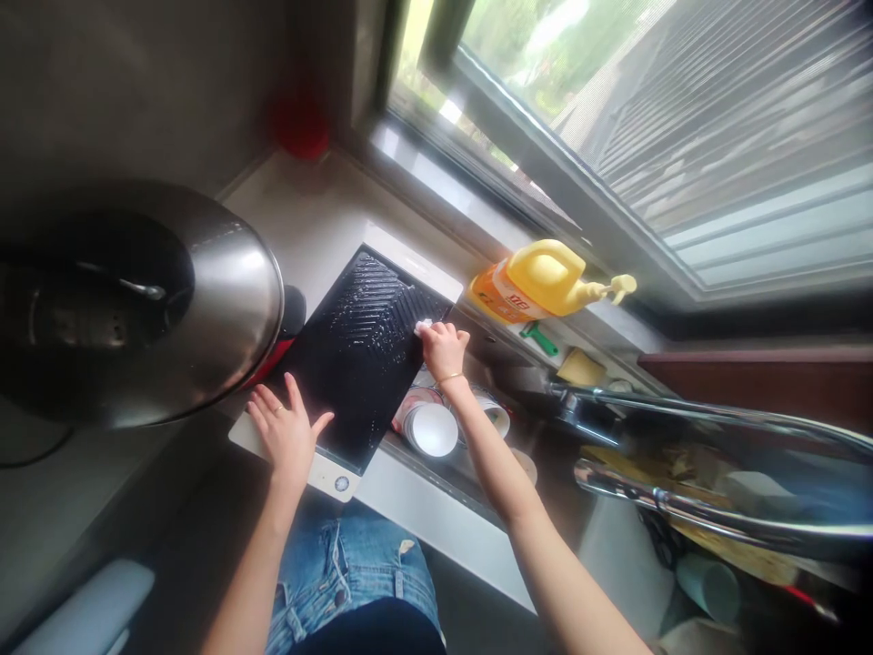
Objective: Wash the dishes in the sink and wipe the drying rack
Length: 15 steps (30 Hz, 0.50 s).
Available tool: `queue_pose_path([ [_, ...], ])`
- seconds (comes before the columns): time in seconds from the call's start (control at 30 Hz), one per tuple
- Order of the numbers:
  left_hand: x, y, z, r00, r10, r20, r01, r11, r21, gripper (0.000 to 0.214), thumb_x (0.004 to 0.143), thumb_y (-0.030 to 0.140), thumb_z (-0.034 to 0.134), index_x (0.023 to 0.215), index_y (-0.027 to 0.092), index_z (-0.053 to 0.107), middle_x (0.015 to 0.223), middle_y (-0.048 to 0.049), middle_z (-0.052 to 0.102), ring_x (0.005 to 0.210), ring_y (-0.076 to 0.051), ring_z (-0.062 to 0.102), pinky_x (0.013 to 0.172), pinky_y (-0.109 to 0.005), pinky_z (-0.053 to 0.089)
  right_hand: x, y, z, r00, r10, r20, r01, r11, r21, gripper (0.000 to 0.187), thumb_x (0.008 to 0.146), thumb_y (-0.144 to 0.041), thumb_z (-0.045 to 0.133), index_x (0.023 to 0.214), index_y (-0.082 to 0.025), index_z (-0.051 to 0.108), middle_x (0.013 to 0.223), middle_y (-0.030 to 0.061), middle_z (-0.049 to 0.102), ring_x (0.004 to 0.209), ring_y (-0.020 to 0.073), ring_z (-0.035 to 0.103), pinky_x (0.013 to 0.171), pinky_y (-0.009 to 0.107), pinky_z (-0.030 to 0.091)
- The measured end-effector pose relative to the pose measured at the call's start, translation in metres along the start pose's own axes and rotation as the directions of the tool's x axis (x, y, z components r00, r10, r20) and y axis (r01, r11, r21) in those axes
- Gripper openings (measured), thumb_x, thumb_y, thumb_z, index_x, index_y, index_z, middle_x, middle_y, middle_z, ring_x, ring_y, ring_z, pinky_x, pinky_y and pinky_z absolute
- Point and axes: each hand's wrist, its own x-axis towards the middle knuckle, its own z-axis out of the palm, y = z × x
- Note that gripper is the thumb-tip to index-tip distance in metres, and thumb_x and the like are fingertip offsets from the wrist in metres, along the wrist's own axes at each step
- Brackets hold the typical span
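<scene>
A rectangular black griddle plate with cream end strips lies on the counter in front of me. Its far half is ridged, and water drops glisten on it. My left hand rests with spread fingers on the near left corner of the plate, holding nothing. At the plate's right edge, my right hand is closed around a small white crumpled wipe; whether it is paper or cloth I cannot tell. White bowls sit in the sink just below my right wrist.
To the left stands a large steel-lidded cooker. A yellow detergent bottle with a pump and a green-handled peeler are by the window. A chrome faucet reaches over the sink on the right. A red object sits in the back corner.
</scene>
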Motion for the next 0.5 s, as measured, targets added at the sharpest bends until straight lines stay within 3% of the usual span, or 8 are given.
queue_pose_path([
  [0.23,0.001,-0.004,0.003,1.000,0.019,-0.021,-0.019,1.000,0.013,0.103,0.080,0.054,0.071,0.155,0.002,0.026,0.155,-0.0415,0.019,0.144,-0.055,0.023,0.111,-0.067,0.026,0.070,-0.023,-0.004,0.999,-0.011,-0.049,0.015,0.996,0.082,0.033,0.105,-0.026,0.040,0.118,-0.030,0.070,0.112,0.0080,0.067,0.103,0.0229,0.048,0.079,0.035,0.021],
  [0.3,0.002,-0.004,0.004,0.999,0.023,-0.027,-0.023,0.999,0.022,0.103,0.080,0.054,0.072,0.155,0.001,0.026,0.154,-0.0425,0.020,0.144,-0.055,0.024,0.111,-0.067,0.026,0.060,-0.025,-0.005,0.998,-0.017,-0.056,0.022,0.996,0.084,0.034,0.105,-0.024,0.039,0.118,-0.029,0.069,0.112,0.0087,0.067,0.104,0.0233,0.049,0.080,0.035,0.022],
  [0.43,0.002,-0.003,0.005,0.999,0.017,-0.027,-0.016,0.999,0.032,0.105,0.080,0.055,0.071,0.151,-0.009,0.027,0.150,-0.0472,0.022,0.143,-0.056,0.026,0.112,-0.065,0.026,-0.003,-0.016,0.004,0.996,-0.084,-0.043,0.087,0.994,0.059,0.030,0.103,-0.019,0.044,0.112,-0.026,0.071,0.102,0.0083,0.069,0.099,0.0221,0.051,0.081,0.036,0.022],
  [0.5,0.002,-0.003,0.006,1.000,0.013,-0.021,-0.013,0.999,0.033,0.105,0.080,0.054,0.071,0.149,-0.013,0.028,0.148,-0.0486,0.023,0.143,-0.056,0.025,0.113,-0.065,0.025,-0.021,-0.012,0.009,0.994,-0.102,-0.032,0.104,0.993,0.064,0.028,0.102,-0.018,0.046,0.113,-0.025,0.071,0.098,0.0077,0.070,0.097,0.0213,0.052,0.081,0.035,0.023],
])
